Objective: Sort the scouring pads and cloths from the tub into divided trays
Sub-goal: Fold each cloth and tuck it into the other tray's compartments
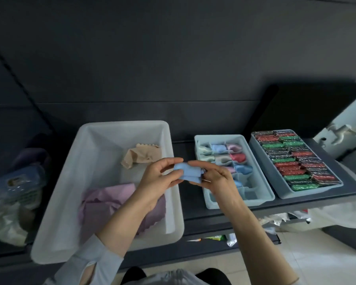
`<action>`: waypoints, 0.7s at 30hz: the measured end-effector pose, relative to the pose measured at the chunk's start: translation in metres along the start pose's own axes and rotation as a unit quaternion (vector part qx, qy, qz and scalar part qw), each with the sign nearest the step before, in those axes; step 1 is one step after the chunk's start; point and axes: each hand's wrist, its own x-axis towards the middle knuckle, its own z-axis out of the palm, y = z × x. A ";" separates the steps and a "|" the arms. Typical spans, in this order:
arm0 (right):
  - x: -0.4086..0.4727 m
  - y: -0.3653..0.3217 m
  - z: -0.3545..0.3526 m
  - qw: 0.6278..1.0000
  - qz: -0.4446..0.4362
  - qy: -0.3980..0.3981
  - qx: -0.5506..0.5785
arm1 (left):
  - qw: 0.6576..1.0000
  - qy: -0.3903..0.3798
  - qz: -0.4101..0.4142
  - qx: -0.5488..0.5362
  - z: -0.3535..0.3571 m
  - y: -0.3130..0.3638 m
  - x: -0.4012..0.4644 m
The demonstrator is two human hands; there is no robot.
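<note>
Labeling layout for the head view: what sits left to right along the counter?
Pile of bagged items → white tub holding a purple cloth and a beige cloth → light blue divided tray of rolled cloths → grey-blue tray of red, green and dark scouring pads.

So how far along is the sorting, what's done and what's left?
Mostly done. The pad tray on the right looks full, and most far cells of the cloth tray hold folded cloths. In hand: both the left hand and right hand hold a folded blue cloth. Left in the tub: a beige cloth and purple cloth.
</note>
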 end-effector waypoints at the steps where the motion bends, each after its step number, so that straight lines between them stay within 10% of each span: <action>1: -0.005 0.000 -0.012 1.000 0.022 0.007 0.011 | 1.000 0.001 0.007 0.016 0.012 -0.006 -0.001; 10: -0.014 0.032 -0.158 0.969 0.063 0.012 -0.237 | 0.969 -0.010 0.086 0.232 0.107 -0.080 0.004; 14: 0.012 0.032 -0.225 0.850 -0.055 0.096 -0.516 | 0.888 0.023 0.179 0.422 0.137 -0.099 0.024; 21: 0.058 0.039 -0.221 0.662 -0.105 -0.016 -0.742 | 0.776 0.027 0.204 0.597 0.161 -0.118 0.083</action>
